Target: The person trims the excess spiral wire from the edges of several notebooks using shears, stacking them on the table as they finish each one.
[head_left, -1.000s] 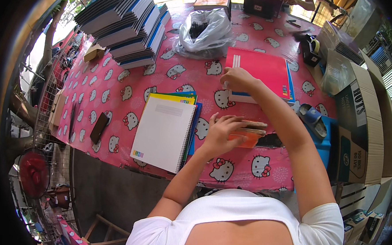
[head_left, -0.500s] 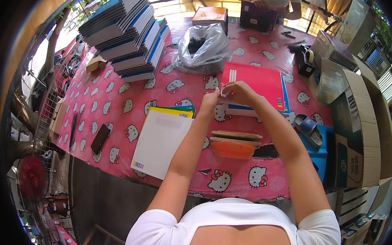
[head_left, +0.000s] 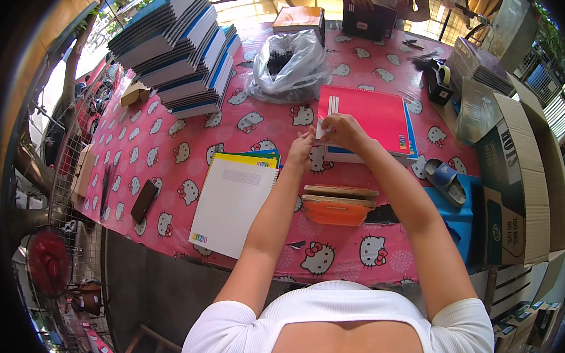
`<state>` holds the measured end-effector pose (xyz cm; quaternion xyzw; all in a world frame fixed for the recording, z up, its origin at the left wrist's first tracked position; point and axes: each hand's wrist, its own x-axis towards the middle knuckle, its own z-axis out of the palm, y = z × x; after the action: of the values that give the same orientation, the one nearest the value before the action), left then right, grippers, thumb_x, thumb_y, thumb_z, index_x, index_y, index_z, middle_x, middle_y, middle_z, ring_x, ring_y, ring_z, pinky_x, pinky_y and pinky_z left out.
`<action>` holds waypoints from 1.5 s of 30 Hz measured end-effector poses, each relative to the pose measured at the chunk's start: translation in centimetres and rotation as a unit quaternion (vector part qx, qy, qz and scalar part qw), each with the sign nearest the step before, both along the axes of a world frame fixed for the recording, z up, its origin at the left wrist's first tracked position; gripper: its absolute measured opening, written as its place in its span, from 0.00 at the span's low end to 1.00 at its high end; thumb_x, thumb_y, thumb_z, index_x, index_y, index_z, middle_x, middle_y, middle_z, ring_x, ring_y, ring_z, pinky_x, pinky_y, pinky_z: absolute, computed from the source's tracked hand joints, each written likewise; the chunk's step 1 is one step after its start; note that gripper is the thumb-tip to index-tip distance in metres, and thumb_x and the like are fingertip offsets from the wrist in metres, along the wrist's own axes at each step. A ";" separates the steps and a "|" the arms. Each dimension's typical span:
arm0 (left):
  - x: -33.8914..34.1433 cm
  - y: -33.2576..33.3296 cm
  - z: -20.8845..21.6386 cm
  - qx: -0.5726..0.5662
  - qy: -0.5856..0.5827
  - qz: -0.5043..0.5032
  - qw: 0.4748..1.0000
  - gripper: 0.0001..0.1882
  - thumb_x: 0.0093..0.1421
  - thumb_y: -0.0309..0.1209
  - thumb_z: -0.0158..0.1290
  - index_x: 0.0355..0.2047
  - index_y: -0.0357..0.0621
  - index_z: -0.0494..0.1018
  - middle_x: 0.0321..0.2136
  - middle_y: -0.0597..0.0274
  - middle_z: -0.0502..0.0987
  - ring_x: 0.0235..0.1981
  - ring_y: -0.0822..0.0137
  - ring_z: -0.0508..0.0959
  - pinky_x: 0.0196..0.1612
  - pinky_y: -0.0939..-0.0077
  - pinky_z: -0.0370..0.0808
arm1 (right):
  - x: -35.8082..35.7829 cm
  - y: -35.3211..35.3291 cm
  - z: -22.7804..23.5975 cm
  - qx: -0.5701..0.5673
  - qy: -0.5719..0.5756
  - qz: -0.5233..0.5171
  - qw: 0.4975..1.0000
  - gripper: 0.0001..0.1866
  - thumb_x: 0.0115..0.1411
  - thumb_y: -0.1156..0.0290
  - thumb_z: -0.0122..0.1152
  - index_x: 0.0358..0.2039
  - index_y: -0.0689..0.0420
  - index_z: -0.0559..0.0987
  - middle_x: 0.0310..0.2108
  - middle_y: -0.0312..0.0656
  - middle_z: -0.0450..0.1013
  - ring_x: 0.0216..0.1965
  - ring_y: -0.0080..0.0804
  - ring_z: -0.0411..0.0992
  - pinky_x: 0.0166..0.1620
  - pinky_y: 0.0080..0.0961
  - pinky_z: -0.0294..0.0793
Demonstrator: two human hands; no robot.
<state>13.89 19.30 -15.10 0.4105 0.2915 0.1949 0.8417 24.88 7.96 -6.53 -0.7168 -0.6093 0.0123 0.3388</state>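
Note:
My left hand [head_left: 301,145] and my right hand [head_left: 340,128] meet at the near left corner of a pink spiral notebook [head_left: 369,114] that tops a short pile with blue covers under it. Both pinch a small white piece at that corner. Nearer to me lies an orange stack [head_left: 337,207] with a brown cardboard top. To its left a white notebook [head_left: 232,199] rests face down on yellow, green and blue ones.
Pink cat-print tablecloth [head_left: 169,151]. A tall stack of notebooks [head_left: 174,43] at the far left, a clear plastic bag [head_left: 288,65] of black clips, a tape dispenser [head_left: 439,79], open cardboard boxes [head_left: 519,170] on the right, a blue sandal [head_left: 444,178]. Another person's hands are at the far edge.
My left hand left the orange stack and reached up to the pink notebook's corner, joining my right hand there. The orange stack now lies alone on the cloth.

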 end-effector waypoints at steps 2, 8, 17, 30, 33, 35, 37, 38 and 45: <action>-0.3 0.5 -0.6 0.007 0.002 0.006 1.000 0.21 0.60 0.45 0.51 0.47 0.42 0.70 0.53 0.63 0.65 0.49 0.68 0.70 0.44 0.60 0.76 | -0.6 0.2 0.3 -0.009 0.005 0.013 1.000 0.16 0.40 0.66 0.71 0.30 0.58 0.77 0.28 0.45 0.75 0.31 0.42 0.75 0.35 0.33 0.73; 0.8 0.0 -0.4 -0.016 -0.022 -0.050 0.998 0.20 0.59 0.44 0.53 0.42 0.41 0.73 0.56 0.59 0.63 0.58 0.68 0.61 0.53 0.68 0.65 | 0.5 -0.6 -0.4 0.001 0.009 -0.011 1.000 0.15 0.44 0.71 0.68 0.34 0.57 0.77 0.25 0.47 0.74 0.29 0.41 0.75 0.33 0.31 0.73; -0.8 -1.2 12.1 0.130 0.026 0.097 0.986 0.18 0.56 0.32 0.57 0.43 0.34 0.68 0.38 0.50 0.73 0.36 0.61 0.78 0.37 0.68 0.76 | 0.5 -3.4 7.5 0.076 -0.058 -0.008 0.995 0.35 0.50 0.76 0.57 0.58 0.50 0.56 0.24 0.50 0.74 0.27 0.48 0.75 0.29 0.36 0.74; -12.2 -6.0 17.3 0.404 -0.185 -0.047 0.895 0.13 0.57 0.21 0.54 0.44 0.37 0.71 0.37 0.65 0.77 0.36 0.78 0.74 0.41 0.82 0.71 | -7.5 -22.6 0.4 0.194 0.360 -0.153 0.900 0.22 0.47 0.86 0.63 0.44 0.59 0.73 0.41 0.40 0.75 0.39 0.26 0.74 0.42 0.25 0.74; -13.9 -7.0 17.3 0.410 -0.175 -0.017 0.895 0.13 0.57 0.21 0.55 0.43 0.37 0.71 0.35 0.66 0.77 0.34 0.78 0.73 0.39 0.82 0.71 | -8.2 -22.1 -1.2 0.212 0.319 -0.168 0.908 0.19 0.48 0.83 0.63 0.43 0.59 0.74 0.32 0.39 0.77 0.35 0.25 0.75 0.37 0.23 0.74; -14.5 -6.5 16.3 0.428 -0.119 -0.024 0.895 0.15 0.56 0.20 0.55 0.45 0.37 0.70 0.38 0.63 0.76 0.37 0.75 0.74 0.42 0.79 0.71 | -8.2 -21.7 -4.4 0.172 0.221 -0.183 0.942 0.19 0.49 0.83 0.62 0.43 0.59 0.73 0.30 0.40 0.78 0.33 0.24 0.76 0.35 0.24 0.74; -14.9 -6.5 16.1 0.383 -0.123 -0.022 0.915 0.19 0.56 0.19 0.54 0.48 0.38 0.68 0.43 0.59 0.74 0.43 0.72 0.72 0.48 0.75 0.67 | -9.9 -21.4 -5.5 0.129 0.261 -0.207 0.934 0.17 0.50 0.84 0.62 0.42 0.59 0.74 0.31 0.39 0.77 0.34 0.24 0.75 0.37 0.25 0.74; -14.9 -6.8 16.0 0.335 -0.128 -0.021 0.933 0.22 0.55 0.19 0.54 0.52 0.40 0.65 0.48 0.55 0.71 0.49 0.68 0.71 0.54 0.70 0.64 | -10.8 -21.3 -6.0 0.084 0.299 -0.231 0.922 0.16 0.50 0.85 0.61 0.41 0.59 0.75 0.32 0.39 0.77 0.35 0.24 0.74 0.39 0.25 0.74; -12.9 -18.1 16.3 0.828 0.069 0.140 0.539 0.31 0.58 0.27 0.51 0.61 0.45 0.56 0.60 0.48 0.56 0.65 0.60 0.53 0.65 0.55 0.39 | -14.3 -22.2 -6.7 0.113 0.281 -0.233 0.924 0.20 0.47 0.81 0.63 0.43 0.59 0.74 0.35 0.50 0.76 0.38 0.47 0.74 0.40 0.32 0.73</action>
<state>0.99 1.20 1.15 0.8908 0.1113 0.4356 0.0660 10.56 -14.21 -13.20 -0.7626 -0.3027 0.0651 0.5680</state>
